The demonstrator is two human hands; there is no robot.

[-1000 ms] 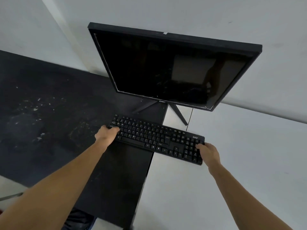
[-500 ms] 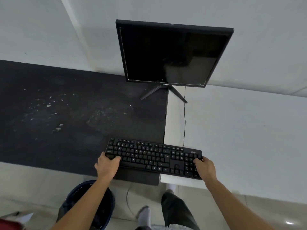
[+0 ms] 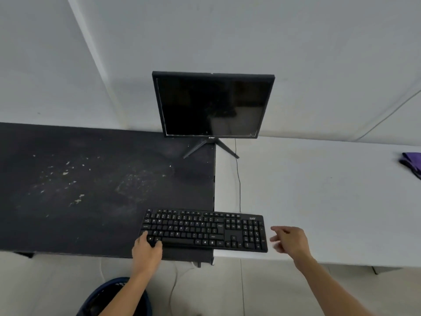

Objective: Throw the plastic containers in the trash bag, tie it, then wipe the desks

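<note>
A black keyboard [image 3: 205, 230] lies across the seam between the black desk [image 3: 79, 190] and the white desk [image 3: 319, 201], near their front edges. My left hand [image 3: 147, 249] grips the keyboard's front left corner, thumb on the keys. Just right of the keyboard, my right hand [image 3: 290, 240] hovers above the white desk with fingers spread, touching nothing. White crumbs and smears speckle the black desk. A purple cloth [image 3: 412, 164] lies at the white desk's far right edge.
A black monitor [image 3: 213, 106] stands at the back on a forked foot straddling both desks, its cable running forward to the keyboard. A dark blue bin [image 3: 109, 297] sits on the floor below my left arm. White walls are behind.
The keyboard has come toward the desks' front edge and now lies flat. My right hand has let go of its right end and moved off to the right. The view has pulled back.
</note>
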